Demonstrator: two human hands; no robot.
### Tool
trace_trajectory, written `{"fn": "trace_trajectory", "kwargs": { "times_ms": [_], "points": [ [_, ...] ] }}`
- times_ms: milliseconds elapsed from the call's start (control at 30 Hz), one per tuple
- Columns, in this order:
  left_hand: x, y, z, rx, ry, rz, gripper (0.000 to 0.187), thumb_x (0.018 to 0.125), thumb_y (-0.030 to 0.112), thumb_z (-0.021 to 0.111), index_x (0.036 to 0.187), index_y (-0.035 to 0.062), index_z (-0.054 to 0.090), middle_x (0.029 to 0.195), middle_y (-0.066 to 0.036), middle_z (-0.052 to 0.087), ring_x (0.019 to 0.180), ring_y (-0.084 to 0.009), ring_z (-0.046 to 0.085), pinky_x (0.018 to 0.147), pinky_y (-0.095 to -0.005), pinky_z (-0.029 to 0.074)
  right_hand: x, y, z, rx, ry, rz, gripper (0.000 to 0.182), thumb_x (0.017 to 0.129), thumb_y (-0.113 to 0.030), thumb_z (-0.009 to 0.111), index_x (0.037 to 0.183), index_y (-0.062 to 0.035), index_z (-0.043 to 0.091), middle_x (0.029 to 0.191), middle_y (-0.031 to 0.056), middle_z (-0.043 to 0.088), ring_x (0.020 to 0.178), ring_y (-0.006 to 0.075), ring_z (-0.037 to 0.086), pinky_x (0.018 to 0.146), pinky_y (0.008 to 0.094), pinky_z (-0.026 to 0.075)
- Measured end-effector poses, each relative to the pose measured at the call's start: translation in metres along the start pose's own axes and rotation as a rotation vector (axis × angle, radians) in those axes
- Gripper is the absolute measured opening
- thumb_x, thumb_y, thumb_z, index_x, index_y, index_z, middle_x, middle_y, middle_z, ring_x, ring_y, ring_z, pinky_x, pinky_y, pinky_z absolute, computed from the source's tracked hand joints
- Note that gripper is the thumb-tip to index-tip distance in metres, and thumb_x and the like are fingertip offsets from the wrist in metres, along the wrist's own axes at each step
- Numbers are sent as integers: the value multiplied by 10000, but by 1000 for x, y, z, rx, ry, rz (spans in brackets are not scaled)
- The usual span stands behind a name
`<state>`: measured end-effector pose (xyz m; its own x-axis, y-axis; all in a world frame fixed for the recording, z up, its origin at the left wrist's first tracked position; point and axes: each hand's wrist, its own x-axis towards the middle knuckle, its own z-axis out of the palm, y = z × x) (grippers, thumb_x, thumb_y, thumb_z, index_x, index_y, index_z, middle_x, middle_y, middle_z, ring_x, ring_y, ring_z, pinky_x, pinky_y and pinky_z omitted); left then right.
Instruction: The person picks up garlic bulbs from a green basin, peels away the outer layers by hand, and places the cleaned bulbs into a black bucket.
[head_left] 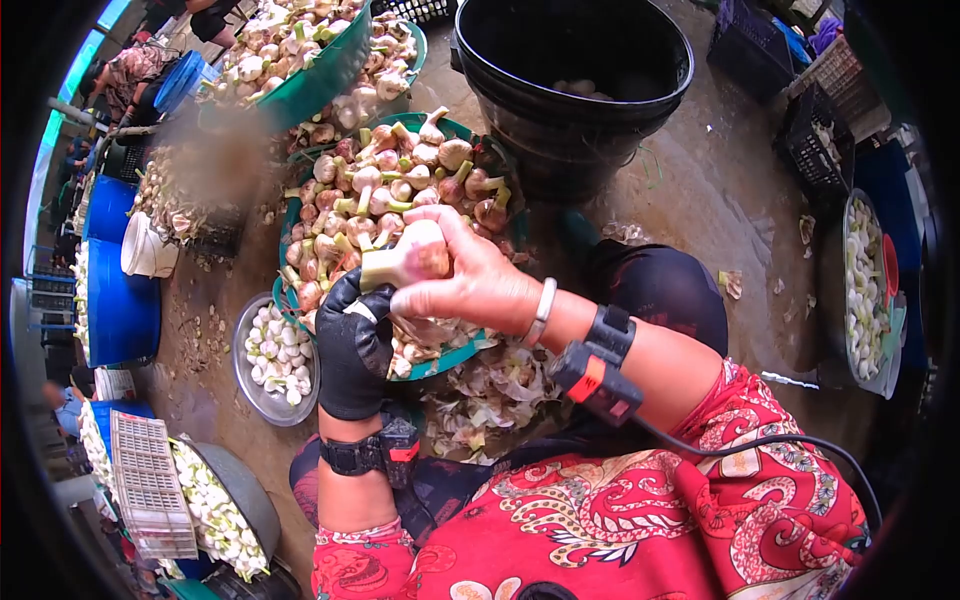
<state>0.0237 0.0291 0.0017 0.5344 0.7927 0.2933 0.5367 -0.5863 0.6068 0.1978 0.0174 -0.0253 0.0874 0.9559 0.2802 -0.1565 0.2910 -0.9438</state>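
Observation:
My right hand (475,280) is bare and closed around a garlic bulb (424,252), whose thick cut stem points left. My left hand (352,360), in a black glove, is curled just below that stem, its fingertips close against it. A pale strip shows across the gloved fingers; whether it is part of a tool I cannot make out. Beneath both hands stands a green basin (465,352) heaped with unpeeled garlic bulbs. A metal bowl (240,355) of white peeled garlic sits beside my left wrist.
Ahead stands a large black bucket (540,130) with some pale bulbs at its bottom. Another green tub (330,75) of garlic is at the upper left. Papery garlic skins (500,395) lie near my lap. Blue tubs (125,310) line the left; a garlic-filled basin (848,300) stands right.

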Motion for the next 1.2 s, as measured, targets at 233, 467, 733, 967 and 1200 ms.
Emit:
{"fn": "trace_trajectory", "kwargs": {
  "times_ms": [233,467,733,967,1200],
  "points": [
    [7,26,-5,-688,66,-583,195,809,-1,572,978,-47,657,766,-49,661,626,-113,592,581,-246,481,5,-24,-23,438,-213,682,412,792,-352,643,1067,-58,554,864,79,628,632,144,613,486,235,473],
    [-9,-2,-12,-621,89,-437,269,768,-38,481,972,-47,655,974,-115,679,839,-159,636,791,-282,506,0,-17,-29,1146,-400,797,514,798,-457,581,1133,-67,586,941,142,667,717,246,667,596,370,543],
    [4,31,-4,-807,32,-502,294,861,56,618,1142,-28,621,1055,-98,665,964,-152,615,905,-277,465,11,-14,-31,621,-243,584,522,788,-284,704,1221,-50,530,1065,51,622,994,165,607,830,279,502],
    [3,31,-6,-773,231,-461,240,835,24,643,1069,-31,656,1004,-69,673,911,-127,619,842,-271,491,10,-27,-25,311,-252,493,478,754,-144,743,1181,-19,569,1044,49,619,965,124,589,881,271,491],
    [-1,30,-10,-1014,153,-577,209,830,17,559,1008,-70,627,911,-80,668,811,-130,621,772,-270,500,10,-30,-28,208,-355,476,559,662,-154,809,1161,-49,579,925,19,605,834,95,586,622,233,519]
  ]
}}
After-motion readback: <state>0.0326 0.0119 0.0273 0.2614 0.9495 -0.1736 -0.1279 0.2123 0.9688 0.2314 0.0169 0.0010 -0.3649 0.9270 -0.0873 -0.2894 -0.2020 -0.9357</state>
